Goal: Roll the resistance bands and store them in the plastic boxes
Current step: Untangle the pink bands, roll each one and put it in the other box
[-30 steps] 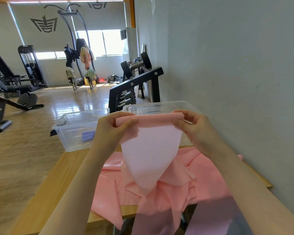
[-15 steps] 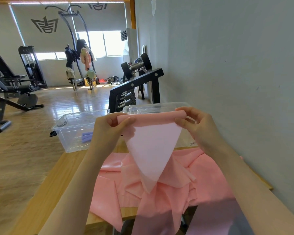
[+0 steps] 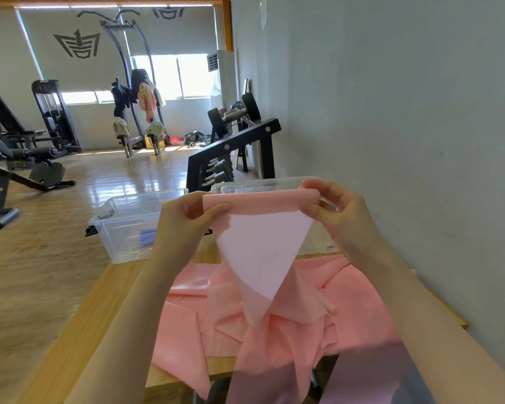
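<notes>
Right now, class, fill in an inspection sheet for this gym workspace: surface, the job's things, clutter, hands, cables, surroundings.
Surface: wooden table against a grey wall.
Job's things: pink band held up, its top edge started into a roll, the tail hanging to a heap of pink bands on the table. Open clear box on the far left corner holds a purple roll. A second clear box sits behind the hands; contents not visible.
Clutter: nothing seen.
Hands: left hand and right hand pinch the roll's two ends.
Cables: nothing seen.
Surroundings: dumbbell rack, weight bench, wooden floor.
</notes>
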